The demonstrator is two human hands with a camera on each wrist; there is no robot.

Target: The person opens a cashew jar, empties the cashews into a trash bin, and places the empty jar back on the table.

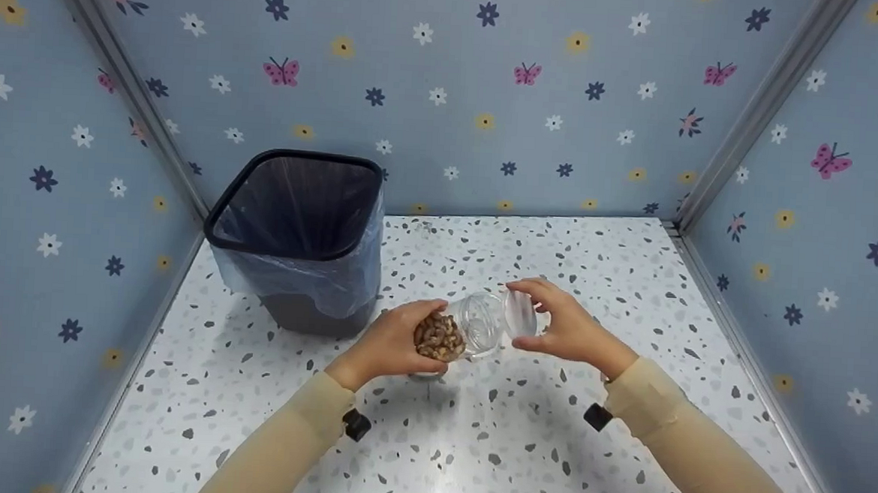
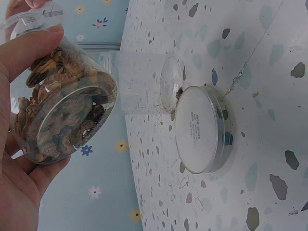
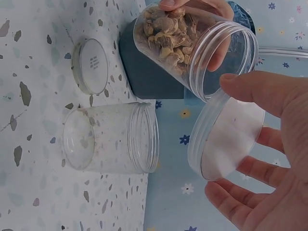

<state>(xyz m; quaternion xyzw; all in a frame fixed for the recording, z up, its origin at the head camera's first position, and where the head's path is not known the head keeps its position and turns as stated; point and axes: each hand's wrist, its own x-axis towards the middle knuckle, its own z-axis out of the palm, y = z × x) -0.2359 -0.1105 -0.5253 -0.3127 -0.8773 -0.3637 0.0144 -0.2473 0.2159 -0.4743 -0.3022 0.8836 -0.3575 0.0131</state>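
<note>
My left hand grips a transparent jar of brown, wrinkled dried pieces that look like mushrooms. It is raised off the table and tilted, its uncovered mouth toward the right hand. Between thumb and fingers, my right hand holds a round lid with a white inner face. That lid is close beside the held jar's threaded rim; whether they touch I cannot tell. A second transparent jar stands upright and uncovered below, with only small specks inside. Beside it lies another lid, flat, with small print on its white disc.
A dark bin with a black rim and a bluish bag liner stands at the back left. Flowered blue panels enclose the speckled white table at the back and sides.
</note>
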